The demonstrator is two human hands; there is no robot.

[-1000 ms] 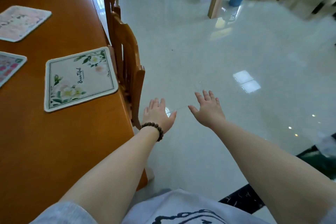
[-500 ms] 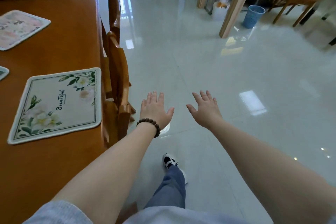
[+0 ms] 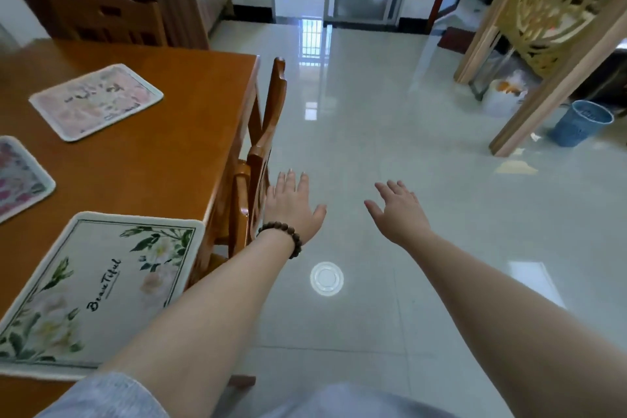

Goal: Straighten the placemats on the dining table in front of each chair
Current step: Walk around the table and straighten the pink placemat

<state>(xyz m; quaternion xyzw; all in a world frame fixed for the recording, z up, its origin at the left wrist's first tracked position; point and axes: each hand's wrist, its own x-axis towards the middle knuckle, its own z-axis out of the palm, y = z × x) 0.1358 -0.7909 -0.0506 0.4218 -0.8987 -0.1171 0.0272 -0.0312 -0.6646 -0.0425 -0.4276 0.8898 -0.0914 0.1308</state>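
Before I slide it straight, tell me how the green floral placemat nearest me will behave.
The green floral placemat lies flat with a soft, fabric-like bound edge, so it probably flops if lifted by one corner. It looks thin and light. On the glossy wooden table it should slide easily, though a one-sided push may turn it.

Left hand (image 3: pixel 293 206) and right hand (image 3: pixel 400 210) outstretched, palms down, fingers spread, empty
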